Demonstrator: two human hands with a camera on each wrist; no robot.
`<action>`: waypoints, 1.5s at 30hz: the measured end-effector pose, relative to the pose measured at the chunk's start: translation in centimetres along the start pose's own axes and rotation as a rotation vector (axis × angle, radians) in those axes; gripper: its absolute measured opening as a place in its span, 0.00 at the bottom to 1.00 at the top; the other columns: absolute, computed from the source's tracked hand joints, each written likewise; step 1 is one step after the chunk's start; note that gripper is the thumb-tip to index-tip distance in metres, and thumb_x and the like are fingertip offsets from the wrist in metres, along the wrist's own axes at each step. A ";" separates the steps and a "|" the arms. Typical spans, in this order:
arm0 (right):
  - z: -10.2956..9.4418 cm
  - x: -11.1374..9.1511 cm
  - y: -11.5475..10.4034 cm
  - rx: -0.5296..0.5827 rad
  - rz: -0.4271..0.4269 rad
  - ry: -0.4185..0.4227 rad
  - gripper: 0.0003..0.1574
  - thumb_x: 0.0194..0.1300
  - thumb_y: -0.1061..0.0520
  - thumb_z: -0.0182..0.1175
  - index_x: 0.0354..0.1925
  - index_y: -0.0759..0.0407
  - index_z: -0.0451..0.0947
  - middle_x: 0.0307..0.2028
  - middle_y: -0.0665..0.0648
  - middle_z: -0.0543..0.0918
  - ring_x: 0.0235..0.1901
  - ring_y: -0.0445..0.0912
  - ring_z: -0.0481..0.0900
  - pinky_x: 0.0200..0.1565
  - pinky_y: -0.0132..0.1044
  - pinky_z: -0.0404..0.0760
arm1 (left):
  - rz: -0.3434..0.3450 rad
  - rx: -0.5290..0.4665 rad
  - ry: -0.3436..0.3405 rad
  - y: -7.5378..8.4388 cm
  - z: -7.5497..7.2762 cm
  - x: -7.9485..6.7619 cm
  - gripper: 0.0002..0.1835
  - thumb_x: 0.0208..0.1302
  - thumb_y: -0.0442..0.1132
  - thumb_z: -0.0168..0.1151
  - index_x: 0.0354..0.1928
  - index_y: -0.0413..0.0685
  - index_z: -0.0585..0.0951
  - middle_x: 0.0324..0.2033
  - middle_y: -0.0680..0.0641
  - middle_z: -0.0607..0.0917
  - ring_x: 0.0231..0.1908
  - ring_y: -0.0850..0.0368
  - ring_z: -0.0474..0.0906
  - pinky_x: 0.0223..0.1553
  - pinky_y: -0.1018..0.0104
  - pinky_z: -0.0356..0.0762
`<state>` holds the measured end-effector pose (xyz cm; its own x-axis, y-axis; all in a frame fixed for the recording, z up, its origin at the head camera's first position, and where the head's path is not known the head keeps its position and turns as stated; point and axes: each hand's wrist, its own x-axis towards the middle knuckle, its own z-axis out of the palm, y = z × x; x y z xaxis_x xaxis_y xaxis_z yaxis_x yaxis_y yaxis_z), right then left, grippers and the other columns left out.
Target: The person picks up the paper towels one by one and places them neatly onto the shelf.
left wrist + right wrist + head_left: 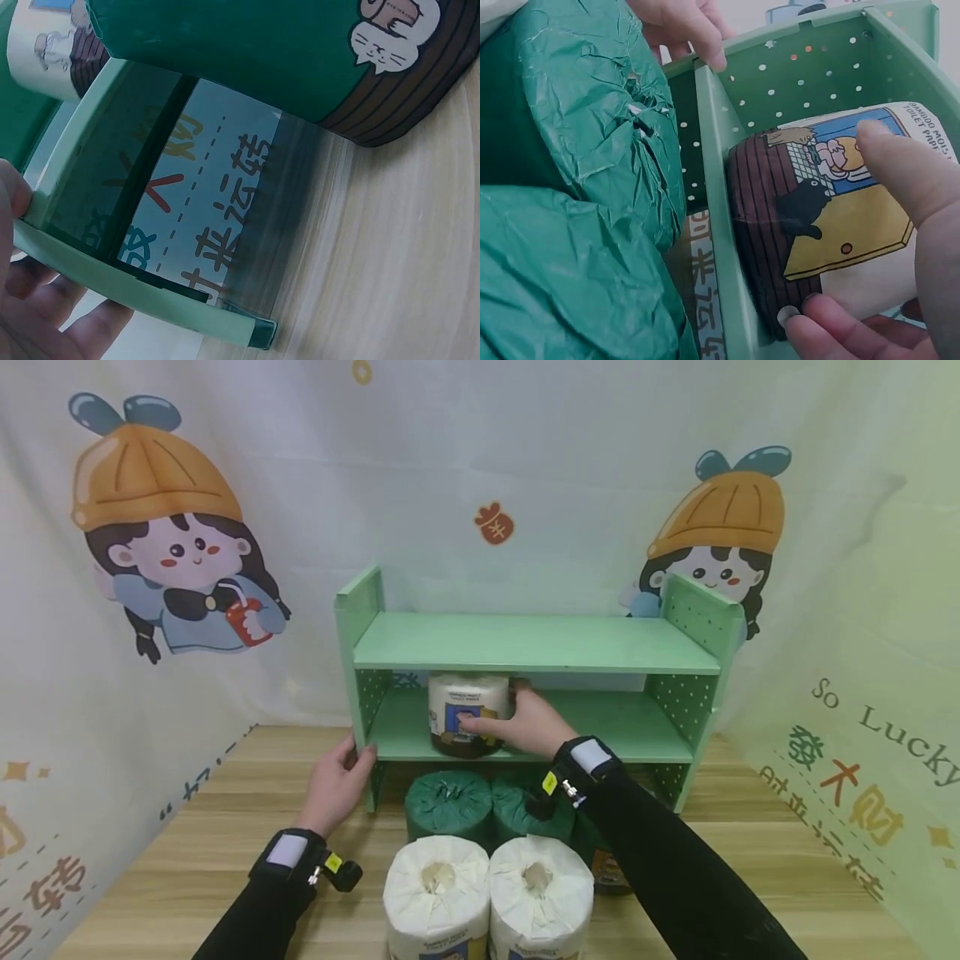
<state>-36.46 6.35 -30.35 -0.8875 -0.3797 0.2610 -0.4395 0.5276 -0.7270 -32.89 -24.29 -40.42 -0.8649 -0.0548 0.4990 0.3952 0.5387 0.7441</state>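
And now my right hand (534,722), the nearer, pinches an upright white-and-brown paper-wrapped cylindrical roll (459,700) at its nine o'clock, on the lower board (611,728) of a pale-green two-tier shelf (525,642) (left hand (333,783) gripping its eight-o'clock side).

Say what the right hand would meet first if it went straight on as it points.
Beyond the wrapped toilet paper roll it holds, the right hand would likely meet the green shelf's left side panel; depth is hard to judge.
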 end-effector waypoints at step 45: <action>0.7 -2.1 -0.1 0.084 -0.085 -0.118 0.51 0.68 0.47 0.66 0.75 0.60 0.49 0.70 0.60 0.59 0.60 0.56 0.68 0.52 0.50 0.80 | 0.008 -0.026 0.001 -0.5 0.4 0.2 0.26 0.78 0.47 0.51 0.71 0.46 0.67 0.61 0.38 0.74 0.57 0.48 0.72 0.54 0.46 0.76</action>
<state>-34.48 6.52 -31.26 -0.8234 -0.5091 0.2508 -0.4944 0.4263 -0.7575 -33.36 -24.27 -40.91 -0.8613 -0.0509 0.5056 0.4104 0.5171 0.7511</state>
